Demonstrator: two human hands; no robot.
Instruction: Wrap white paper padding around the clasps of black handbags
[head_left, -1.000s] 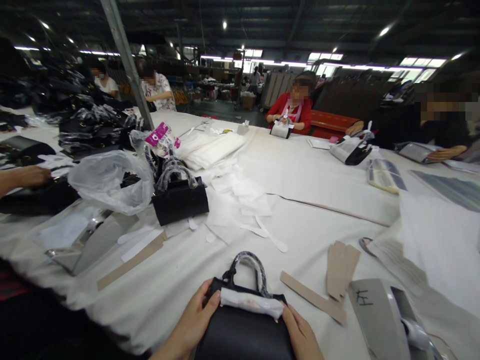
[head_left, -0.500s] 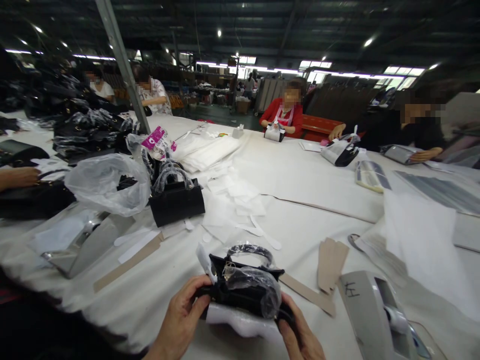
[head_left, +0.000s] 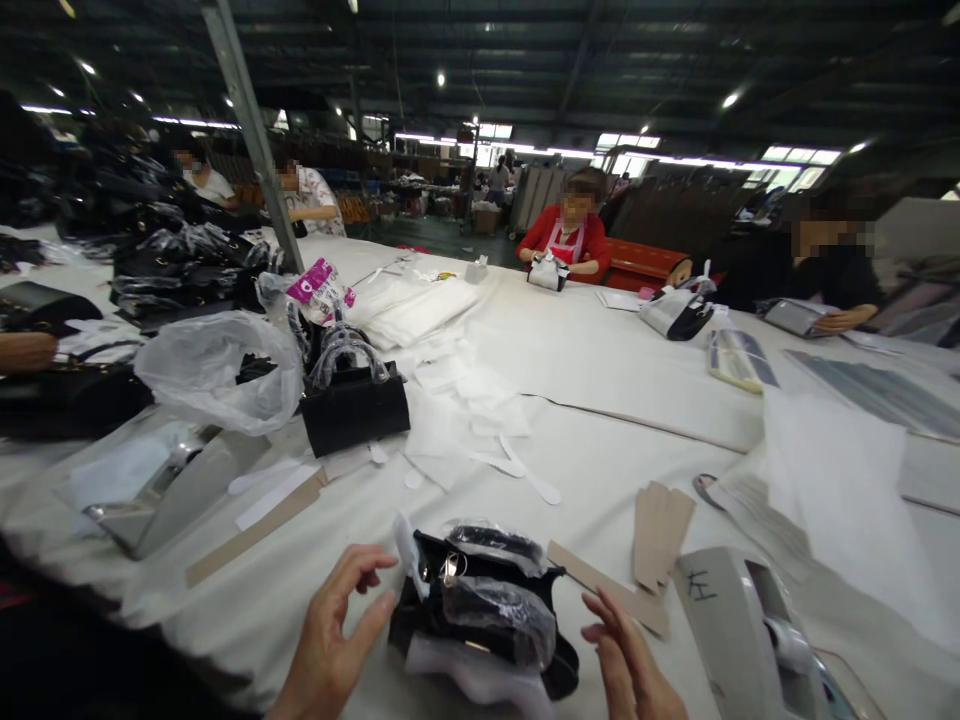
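A small black handbag rests on the white-covered table directly before me. Clear plastic wraps its handles, and a sheet of white foam lies along its near side. At the bag's left end sticks up a white tag or paper strip. My left hand is just left of the bag, thumb and fingers apart, holding nothing. On the other side, my right hand is off the bag too, its fingers stretched out and empty.
Tan card strips lie beyond my right hand, beside a grey tape dispenser. Another dispenser stands left. A second black handbag and a plastic bag sit behind. Co-workers handle bags across the table.
Both hands have let go of the handbag's ends and moved outward. The bag's handles have dropped lower, and its top now faces me more.
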